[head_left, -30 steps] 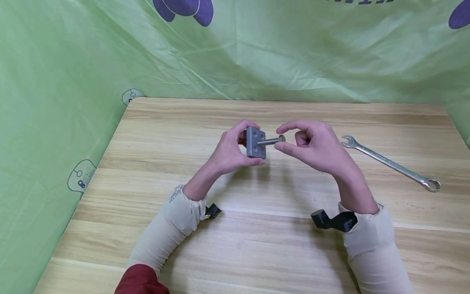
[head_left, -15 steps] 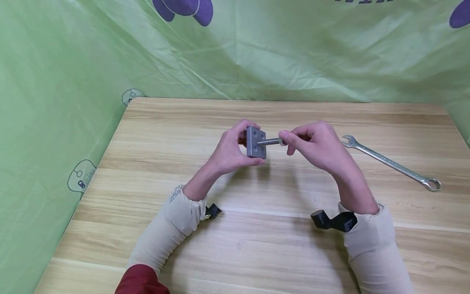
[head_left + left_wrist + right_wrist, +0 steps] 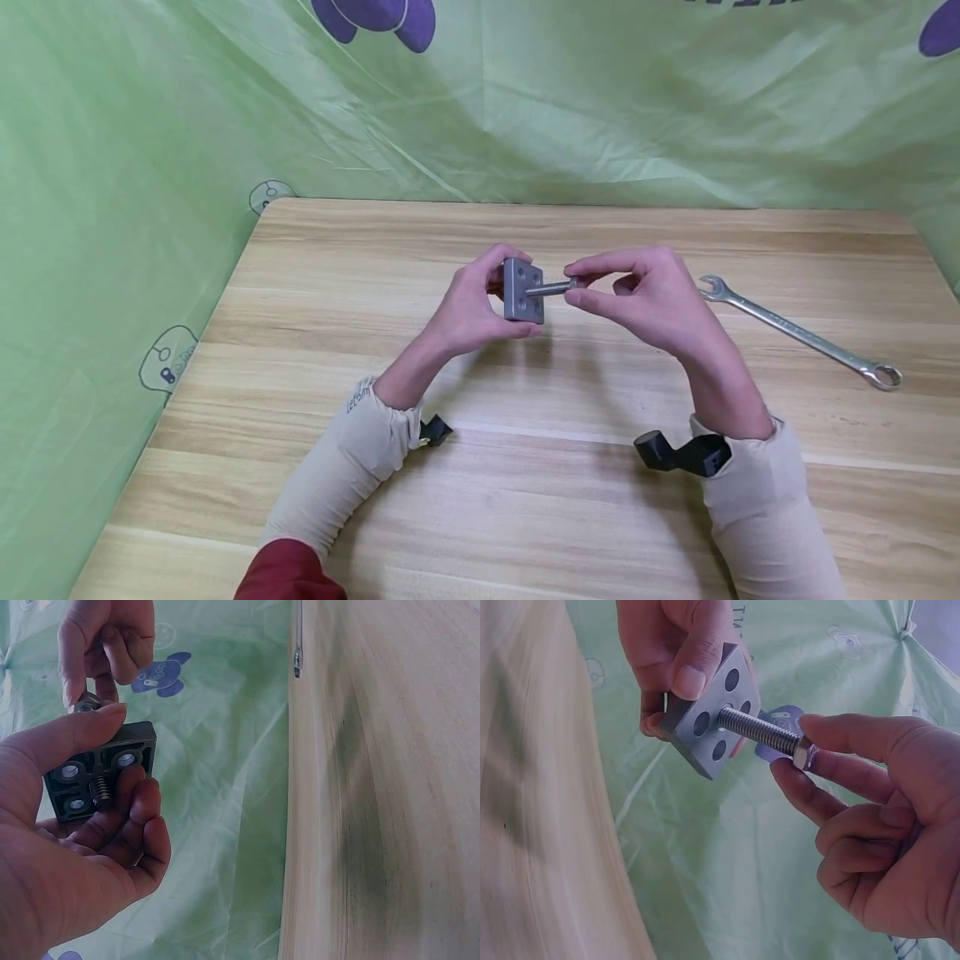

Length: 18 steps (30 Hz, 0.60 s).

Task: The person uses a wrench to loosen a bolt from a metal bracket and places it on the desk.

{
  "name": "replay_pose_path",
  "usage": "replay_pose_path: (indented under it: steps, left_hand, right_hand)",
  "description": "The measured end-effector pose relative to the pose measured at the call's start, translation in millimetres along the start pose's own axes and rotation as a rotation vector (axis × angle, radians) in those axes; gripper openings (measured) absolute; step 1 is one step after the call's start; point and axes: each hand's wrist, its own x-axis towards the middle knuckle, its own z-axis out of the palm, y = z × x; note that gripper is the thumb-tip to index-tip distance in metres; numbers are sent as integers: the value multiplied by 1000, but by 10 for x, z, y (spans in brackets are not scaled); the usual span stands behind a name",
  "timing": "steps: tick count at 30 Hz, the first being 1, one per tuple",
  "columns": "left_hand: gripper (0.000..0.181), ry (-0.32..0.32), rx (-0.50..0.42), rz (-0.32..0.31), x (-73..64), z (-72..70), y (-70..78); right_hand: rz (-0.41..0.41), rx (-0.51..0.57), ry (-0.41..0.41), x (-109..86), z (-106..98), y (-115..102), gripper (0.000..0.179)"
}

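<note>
My left hand (image 3: 474,307) holds a grey metal block (image 3: 516,290) by its edges above the table. Holes surround the block's centre, where a hex bolt (image 3: 550,289) passes through. On the back, the bolt's threaded tip (image 3: 100,793) sticks out near the curled left fingers, as the left wrist view shows. A long stretch of thread stands out on the front side. At that end, the thumb and fingers of my right hand (image 3: 654,293) pinch the hex head (image 3: 805,753). The other right fingers are curled in.
A combination wrench (image 3: 798,335) lies on the wooden table (image 3: 525,517), right of my right hand. Green cloth (image 3: 600,125) hangs behind the table and along its left side. Each wrist wears a small black camera mount (image 3: 682,454).
My right thumb and fingers were spread around the bolt head, then the thumb slid across it, and now they are back on both sides of it. The left hand and block stayed still.
</note>
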Motion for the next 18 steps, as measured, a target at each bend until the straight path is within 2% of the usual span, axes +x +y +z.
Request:
replay_pose_path:
  steps: [3,9,12,15,18]
  left_hand:
    - [69,1,-3,-1,-4,-2,1]
    - [69,-1,-4,0,-6,4,2]
    - [70,-3,1,-2,-3,7,3]
    - [70,-2,4,1,-2,6,2]
    - [70,2,0,1,-2,3,4]
  right_hand:
    - [-21,6,13,-4,9,3,20]
    - [-140,-1,59,-4,37,5,21]
    - [-177,6,56,-8,35,9,23]
    - [-161,-8,25,-16,4,19,25]
    - [-99,-6,2,-14,-22,21,24]
